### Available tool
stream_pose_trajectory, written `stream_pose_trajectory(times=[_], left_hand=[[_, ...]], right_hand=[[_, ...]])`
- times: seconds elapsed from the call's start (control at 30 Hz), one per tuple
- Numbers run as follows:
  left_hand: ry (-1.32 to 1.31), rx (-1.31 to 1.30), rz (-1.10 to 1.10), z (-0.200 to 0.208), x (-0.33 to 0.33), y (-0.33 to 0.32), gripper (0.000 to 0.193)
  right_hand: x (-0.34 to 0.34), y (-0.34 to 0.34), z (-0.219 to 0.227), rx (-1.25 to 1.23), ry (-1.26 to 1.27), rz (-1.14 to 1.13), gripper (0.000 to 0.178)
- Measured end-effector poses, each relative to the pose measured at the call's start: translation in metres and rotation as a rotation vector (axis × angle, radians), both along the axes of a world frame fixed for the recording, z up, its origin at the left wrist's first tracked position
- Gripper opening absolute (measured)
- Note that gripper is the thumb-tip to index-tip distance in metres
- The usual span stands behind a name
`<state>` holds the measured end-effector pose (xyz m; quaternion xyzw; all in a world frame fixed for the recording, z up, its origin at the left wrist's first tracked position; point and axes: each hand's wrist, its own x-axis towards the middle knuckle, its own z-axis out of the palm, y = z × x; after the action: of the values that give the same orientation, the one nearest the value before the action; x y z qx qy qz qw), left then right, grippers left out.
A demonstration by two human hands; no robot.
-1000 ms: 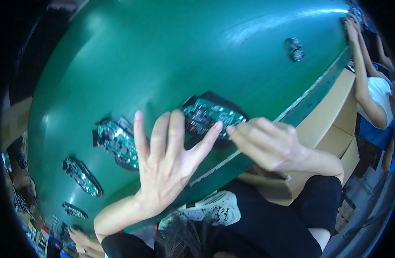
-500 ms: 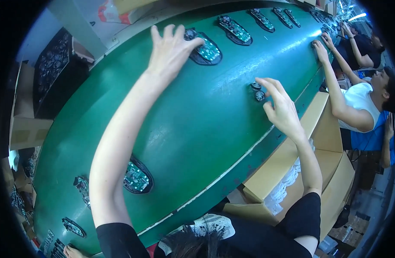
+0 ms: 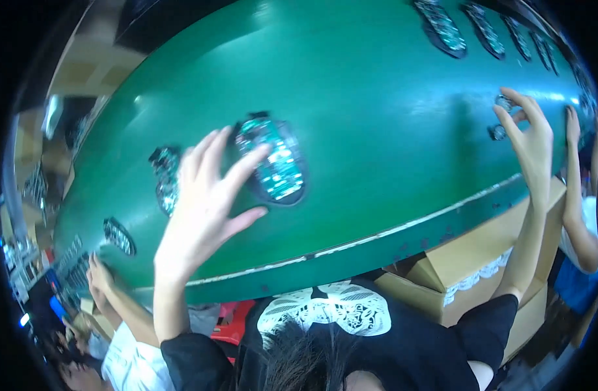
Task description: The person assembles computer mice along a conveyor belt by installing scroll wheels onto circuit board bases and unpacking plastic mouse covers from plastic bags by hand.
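My left hand [image 3: 204, 195] is open, its fingers spread over the green table. Its index fingertip lies over a green circuit board in a dark oval housing [image 3: 279, 169]; whether it touches is blurred. A second board [image 3: 165, 176] is partly hidden behind the same hand. At the right, my right hand [image 3: 532, 133] has its thumb and index finger closed on a small round dark part [image 3: 504, 102]. Another small round part [image 3: 497, 133] sits just below, near the thumb.
Several more boards [image 3: 440, 29] lie in a row toward the far right. One board [image 3: 119, 236] is at the left, near a co-worker's hand [image 3: 100, 274]. An open cardboard box [image 3: 468, 260] stands against the table's near edge. Another person's arm [image 3: 576, 189] reaches in at the right.
The view has swung left. My left hand has gone from the far board to boards nearer on the left. My right fingers have closed round one of the two small round parts.
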<state>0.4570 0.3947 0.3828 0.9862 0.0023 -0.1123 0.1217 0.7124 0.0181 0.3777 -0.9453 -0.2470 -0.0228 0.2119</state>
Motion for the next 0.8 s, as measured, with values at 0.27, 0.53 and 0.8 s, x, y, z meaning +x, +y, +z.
stream_pose_trajectory(times=[0.27,0.53,0.8], left_hand=[[-0.238,-0.041,-0.163,-0.037,0.009,-0.062,0.072],[-0.273,-0.047,-0.251,-0.040,0.013,-0.072,0.051],[-0.257,-0.024,-0.226,-0.049,0.016,-0.068,0.071]], right_hand=[[-0.099,0.114,-0.010,0.215,0.204,0.517,0.040],[-0.100,0.129,-0.025,0.189,0.119,0.660,0.040],[-0.100,0.138,-0.010,0.004,-0.001,0.628,0.039]])
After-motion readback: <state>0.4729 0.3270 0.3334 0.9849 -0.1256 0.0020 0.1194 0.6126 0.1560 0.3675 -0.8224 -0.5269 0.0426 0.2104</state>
